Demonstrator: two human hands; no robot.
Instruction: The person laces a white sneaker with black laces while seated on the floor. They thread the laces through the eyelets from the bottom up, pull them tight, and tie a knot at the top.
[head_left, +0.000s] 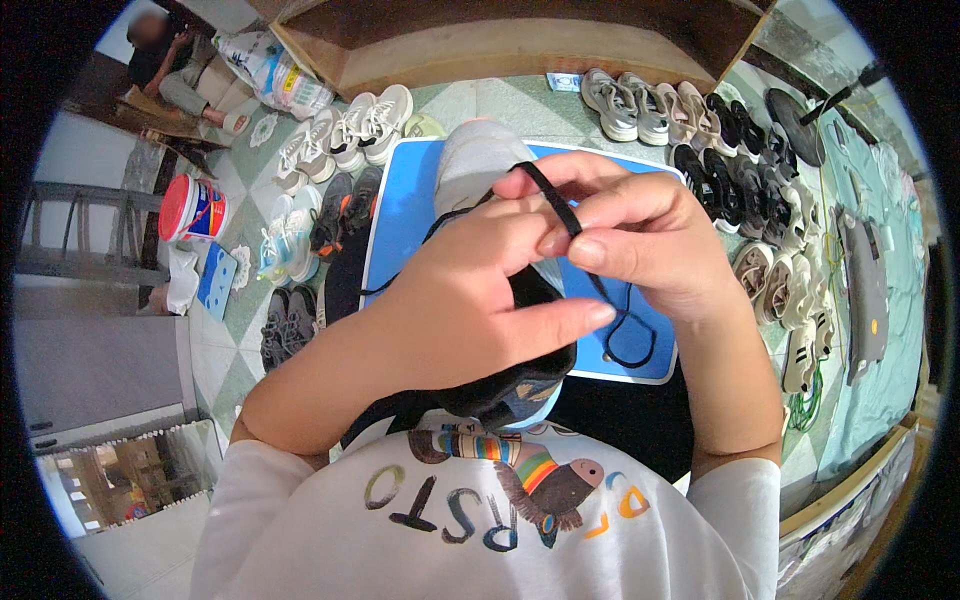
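Observation:
A light-coloured shoe (480, 154) with a black collar rests on a blue board (405, 202) before me, its toe pointing away. Over its middle, my right hand (645, 225) pinches a flat black shoelace (551, 199) between thumb and fingers. Against those fingers lies my left hand (487, 262), its thumb stretched out apart; whether its fingers grip the lace cannot be told. A loose loop of lace hangs below my right hand over the board. Another stretch runs out left past my left wrist. My hands hide most of the shoe's lacing.
Pairs of shoes line the tiled floor at left (382, 124) and right (622, 105). A wooden cabinet (525, 71) stands ahead. At left are a red-lidded bucket (195, 208) and a seated person (172, 67). Teal cloth (874, 300) lies at right.

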